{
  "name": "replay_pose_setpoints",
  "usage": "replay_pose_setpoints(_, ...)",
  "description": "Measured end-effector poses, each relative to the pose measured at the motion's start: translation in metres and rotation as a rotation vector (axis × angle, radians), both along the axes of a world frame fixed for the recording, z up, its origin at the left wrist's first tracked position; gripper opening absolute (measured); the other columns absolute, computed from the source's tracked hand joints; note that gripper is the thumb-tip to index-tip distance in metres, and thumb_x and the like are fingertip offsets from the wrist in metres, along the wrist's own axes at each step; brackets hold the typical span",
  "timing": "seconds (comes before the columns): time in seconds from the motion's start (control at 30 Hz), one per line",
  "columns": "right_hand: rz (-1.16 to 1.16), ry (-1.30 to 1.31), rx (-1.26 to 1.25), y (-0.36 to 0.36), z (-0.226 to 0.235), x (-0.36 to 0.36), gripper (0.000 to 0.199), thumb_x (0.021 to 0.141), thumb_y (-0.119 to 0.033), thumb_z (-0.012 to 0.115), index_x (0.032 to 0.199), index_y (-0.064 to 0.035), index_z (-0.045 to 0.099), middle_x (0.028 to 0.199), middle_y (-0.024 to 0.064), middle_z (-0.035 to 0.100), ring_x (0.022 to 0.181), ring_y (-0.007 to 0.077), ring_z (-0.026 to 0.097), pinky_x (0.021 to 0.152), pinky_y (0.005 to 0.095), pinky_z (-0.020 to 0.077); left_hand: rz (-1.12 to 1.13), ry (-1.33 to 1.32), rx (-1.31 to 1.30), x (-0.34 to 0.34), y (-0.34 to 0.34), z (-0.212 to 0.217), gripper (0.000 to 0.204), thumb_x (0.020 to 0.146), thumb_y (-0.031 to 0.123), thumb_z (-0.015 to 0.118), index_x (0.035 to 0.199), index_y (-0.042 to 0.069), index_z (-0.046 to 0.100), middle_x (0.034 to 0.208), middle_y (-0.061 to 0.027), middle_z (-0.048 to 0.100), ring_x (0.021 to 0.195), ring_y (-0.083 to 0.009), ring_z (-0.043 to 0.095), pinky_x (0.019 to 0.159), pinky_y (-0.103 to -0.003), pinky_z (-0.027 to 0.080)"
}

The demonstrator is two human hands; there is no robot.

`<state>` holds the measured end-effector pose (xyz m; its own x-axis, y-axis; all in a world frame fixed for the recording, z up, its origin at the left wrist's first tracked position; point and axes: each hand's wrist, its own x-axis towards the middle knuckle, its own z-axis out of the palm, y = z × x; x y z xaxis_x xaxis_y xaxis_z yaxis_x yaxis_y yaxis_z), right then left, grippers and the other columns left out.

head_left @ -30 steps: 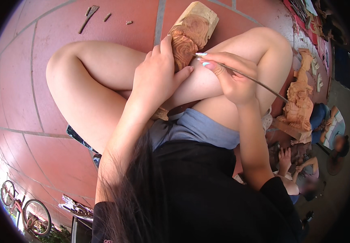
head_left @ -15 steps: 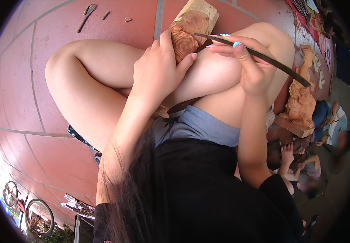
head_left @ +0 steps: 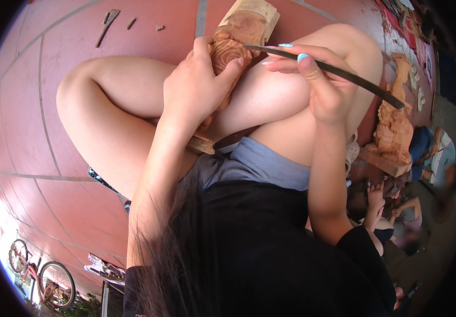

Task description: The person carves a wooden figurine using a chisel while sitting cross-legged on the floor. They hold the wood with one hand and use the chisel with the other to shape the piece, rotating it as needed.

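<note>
A carved block of reddish wood with rounded, ringed faces and a pale squared far end lies across my crossed legs. My left hand is wrapped over its left side, the thumb on the near right edge. Beneath that hand and wrist, part of the block is hidden, and its near end shows by my lap. In my right hand, a slim, dark, file-like tool is pinched between thumb and fingers. The tool's thin tip meets the outline of the wood near the middle; whether it touches cannot be made out.
On the red tiled floor at the far left lie a small blade-like tool and little wooden bits. A large wooden carving stands at the right, near other seated people. A bicycle is at the lower left.
The wood block and my left hand have shifted slightly left, showing more of the block's near end. The tool's tip has moved left with them, still in my right hand's grip.
</note>
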<state>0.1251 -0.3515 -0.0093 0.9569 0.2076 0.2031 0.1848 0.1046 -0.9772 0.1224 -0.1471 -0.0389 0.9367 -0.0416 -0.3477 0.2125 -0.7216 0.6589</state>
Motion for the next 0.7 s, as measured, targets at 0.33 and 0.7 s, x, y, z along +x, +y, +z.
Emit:
replay_pose_setpoints(0.33, 0.027, -0.003, 0.021, 0.001, -0.001, 0.000, 0.022, 0.100, -0.010, 0.064, 0.109, 0.0104, 0.067, 0.094, 0.0211, 0.074, 0.086, 0.0297, 0.076, 0.079, 0.0333, 0.0611, -0.020, -0.016, 0.043, -0.002, -0.002, -0.007, 0.070, 0.094, 0.056, 0.059, 0.137, 0.002, 0.047, 0.102, -0.0237, 0.073, 0.102, -0.0388, 0.070, 0.086, -0.047, 0.054)
replay_pose_setpoints(0.7, 0.027, -0.014, 0.003, 0.001, -0.002, -0.001, 0.021, 0.100, -0.007, 0.063, 0.110, 0.0106, 0.067, 0.093, 0.0208, 0.074, 0.085, 0.0295, 0.076, 0.080, 0.0344, 0.0618, -0.068, 0.039, 0.062, -0.002, -0.004, 0.003, 0.069, 0.097, 0.057, 0.054, 0.140, 0.004, 0.045, 0.109, -0.0268, 0.071, 0.109, -0.0402, 0.068, 0.090, -0.047, 0.052)
